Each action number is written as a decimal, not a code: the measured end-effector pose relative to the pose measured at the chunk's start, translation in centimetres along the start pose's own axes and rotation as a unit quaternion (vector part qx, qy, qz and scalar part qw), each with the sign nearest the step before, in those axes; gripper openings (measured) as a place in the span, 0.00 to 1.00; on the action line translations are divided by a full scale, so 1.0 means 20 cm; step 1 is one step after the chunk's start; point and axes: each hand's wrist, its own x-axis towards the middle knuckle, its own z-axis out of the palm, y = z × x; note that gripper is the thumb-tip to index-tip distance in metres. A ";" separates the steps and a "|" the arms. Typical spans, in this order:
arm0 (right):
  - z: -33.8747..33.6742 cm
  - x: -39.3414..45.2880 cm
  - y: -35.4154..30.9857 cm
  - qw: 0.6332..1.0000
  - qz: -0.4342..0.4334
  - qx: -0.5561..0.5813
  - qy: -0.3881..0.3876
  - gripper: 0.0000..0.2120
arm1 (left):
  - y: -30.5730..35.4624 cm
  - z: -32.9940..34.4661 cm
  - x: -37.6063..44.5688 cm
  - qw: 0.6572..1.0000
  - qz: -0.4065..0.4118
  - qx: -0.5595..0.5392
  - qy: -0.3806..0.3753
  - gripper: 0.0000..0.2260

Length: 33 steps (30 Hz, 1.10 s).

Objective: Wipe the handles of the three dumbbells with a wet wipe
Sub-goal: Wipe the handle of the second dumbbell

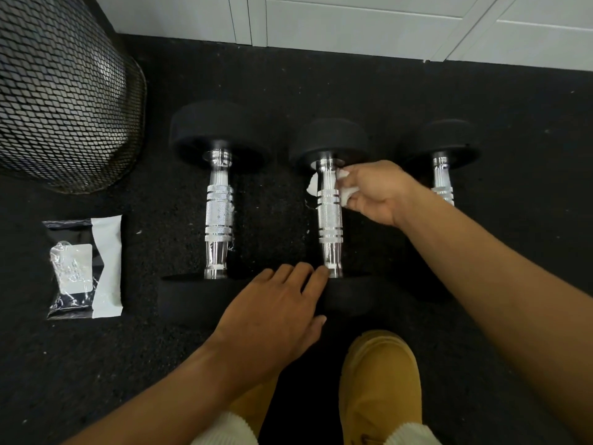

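Three black dumbbells with chrome handles lie side by side on the dark floor: the left dumbbell (219, 213), the middle dumbbell (330, 220) and the right dumbbell (442, 178). My right hand (375, 194) holds a white wet wipe (341, 191) wrapped against the far end of the middle handle. Straight fingers of my left hand (272, 313) rest flat on the middle dumbbell's near weight. My right forearm hides most of the right dumbbell's handle and its near weight.
A pack of wet wipes (85, 268) lies on the floor at the left. A black mesh bin (61, 91) stands at the far left. White cabinet doors (353, 24) run along the back. Tan boots (380, 387) are near the bottom edge.
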 end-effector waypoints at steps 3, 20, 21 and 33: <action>-0.02 -0.08 0.11 0.992 -0.062 -0.078 0.079 0.14 | 0.00 0.00 0.00 1.000 0.001 -0.002 0.000 0.25; 0.03 -0.12 0.00 0.887 -0.151 -0.405 0.165 0.10 | 0.00 0.00 0.00 1.000 0.001 -0.004 -0.002 0.25; 0.03 -0.10 -0.02 0.888 -0.158 -0.393 0.180 0.09 | 0.00 0.00 0.00 1.000 0.002 -0.004 -0.001 0.25; -0.17 -0.02 0.27 0.973 0.105 -0.019 -0.206 0.19 | 0.00 0.01 0.00 1.000 0.001 -0.001 0.003 0.25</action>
